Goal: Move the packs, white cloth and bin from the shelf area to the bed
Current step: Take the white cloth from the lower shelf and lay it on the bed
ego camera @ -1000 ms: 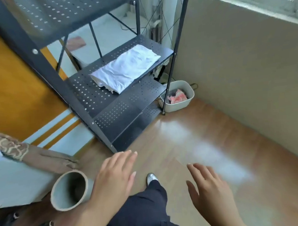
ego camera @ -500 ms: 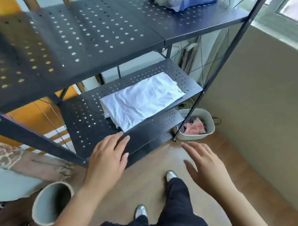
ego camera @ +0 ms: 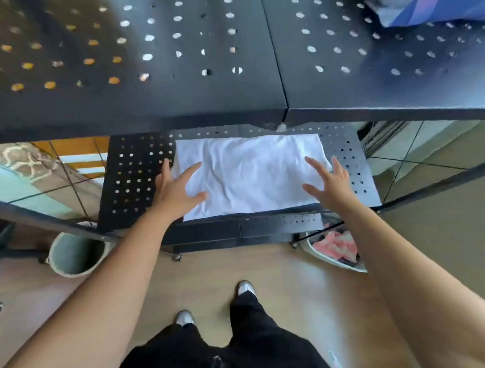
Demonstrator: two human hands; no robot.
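Change: both arms have reached in under the top shelf (ego camera: 175, 75).
Left hand (ego camera: 177, 190): spread wide, at the white cloth (ego camera: 249, 175).
Right hand (ego camera: 329, 184): spread wide, perhaps touching.
Meaning: the cloth is likely lifted first.

the folded cloth (ego camera: 252, 172) is plain white. the perforated metal shelf (ego camera: 135, 177) is black, dotted with round holes. the crumpled paper (ego camera: 335, 245) is pink.

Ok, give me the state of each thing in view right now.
white cloth: folded flat on the middle shelf, not lifted
left hand: open, fingers spread at the cloth's left edge
right hand: open at the cloth's right edge
bin: on the floor, pink items inside
pack: on the top shelf
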